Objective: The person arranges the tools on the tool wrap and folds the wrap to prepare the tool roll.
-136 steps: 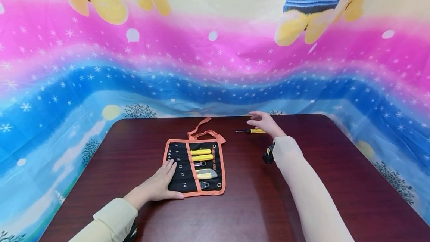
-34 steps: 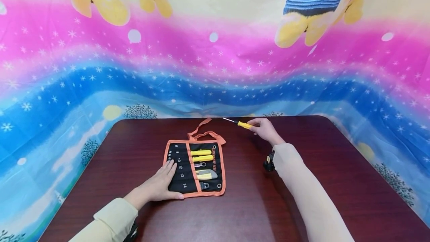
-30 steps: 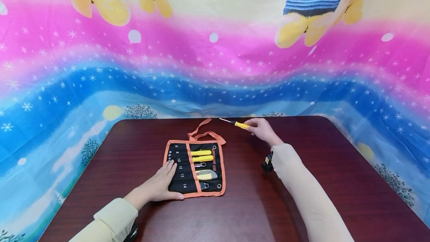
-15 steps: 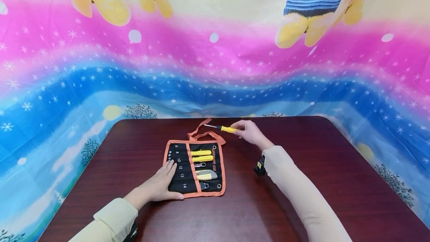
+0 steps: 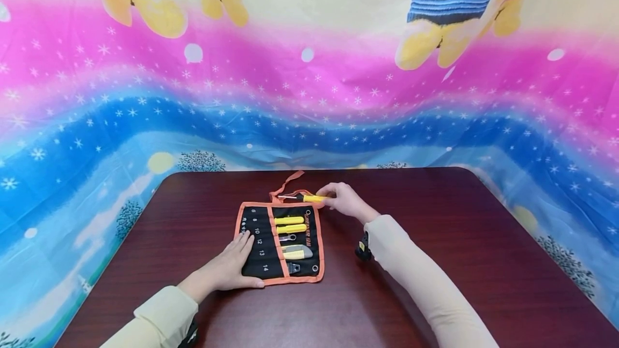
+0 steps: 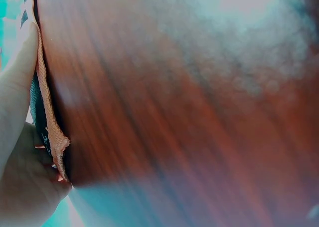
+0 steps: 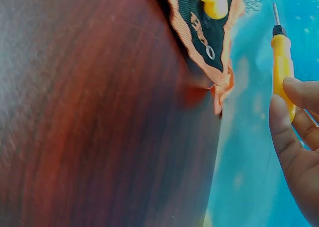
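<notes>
A black tool roll [image 5: 268, 243] with orange edging lies unrolled on the table. My left hand [image 5: 227, 267] rests on its left side, fingers spread and thumb along the near edge. Two yellow handles [image 5: 290, 228], a ring wrench end [image 5: 290, 238], a utility knife [image 5: 298, 252] and a dark metal piece [image 5: 294, 268] stick out of its pockets. Between thumb and fingers, my right hand [image 5: 345, 200] pinches the yellow handle of a screwdriver [image 7: 282, 57]. Its shaft points left, over the roll's far edge and strap in the head view.
An orange tie strap [image 5: 292, 177] trails from the roll towards the far edge of the dark wooden table [image 5: 411, 187]. Behind the table hangs a printed cloth backdrop [image 5: 309, 95], close against that edge.
My right hand picked the screwdriver up from the table at the far right. It has since carried it left and nearer, to the roll's far edge. The left hand stays put.
</notes>
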The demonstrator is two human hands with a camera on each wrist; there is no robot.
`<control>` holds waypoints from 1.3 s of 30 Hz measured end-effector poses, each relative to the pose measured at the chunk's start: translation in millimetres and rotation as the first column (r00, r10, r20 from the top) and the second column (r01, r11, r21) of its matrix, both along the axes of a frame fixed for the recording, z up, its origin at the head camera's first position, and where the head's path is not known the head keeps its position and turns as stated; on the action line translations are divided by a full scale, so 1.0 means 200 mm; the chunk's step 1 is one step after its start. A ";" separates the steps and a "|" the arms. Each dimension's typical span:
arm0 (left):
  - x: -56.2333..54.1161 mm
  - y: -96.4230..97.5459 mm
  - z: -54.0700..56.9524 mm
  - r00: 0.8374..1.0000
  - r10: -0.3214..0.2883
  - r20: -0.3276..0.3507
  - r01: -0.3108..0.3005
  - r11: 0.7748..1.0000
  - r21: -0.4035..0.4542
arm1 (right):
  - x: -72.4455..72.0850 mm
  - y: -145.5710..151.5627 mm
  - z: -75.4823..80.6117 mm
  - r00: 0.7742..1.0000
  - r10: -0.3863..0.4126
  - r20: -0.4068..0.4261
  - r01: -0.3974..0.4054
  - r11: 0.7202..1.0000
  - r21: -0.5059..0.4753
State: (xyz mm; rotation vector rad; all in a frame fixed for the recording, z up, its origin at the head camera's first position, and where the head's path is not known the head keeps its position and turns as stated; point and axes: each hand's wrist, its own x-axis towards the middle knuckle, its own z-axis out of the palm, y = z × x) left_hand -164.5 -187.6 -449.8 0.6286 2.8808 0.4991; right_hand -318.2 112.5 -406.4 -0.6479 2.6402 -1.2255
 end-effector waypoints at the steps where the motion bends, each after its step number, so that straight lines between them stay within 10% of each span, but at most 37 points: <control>1: 0.00 0.00 0.00 1.000 0.000 0.001 0.000 1.000 0.000 | 0.00 -0.01 -0.01 1.000 0.002 -0.002 -0.002 1.000 0.007; 39: 0.00 0.00 0.00 1.000 -0.005 0.003 0.005 1.000 -0.004 | -0.02 -0.13 -0.12 0.996 0.092 0.012 -0.092 0.990 0.108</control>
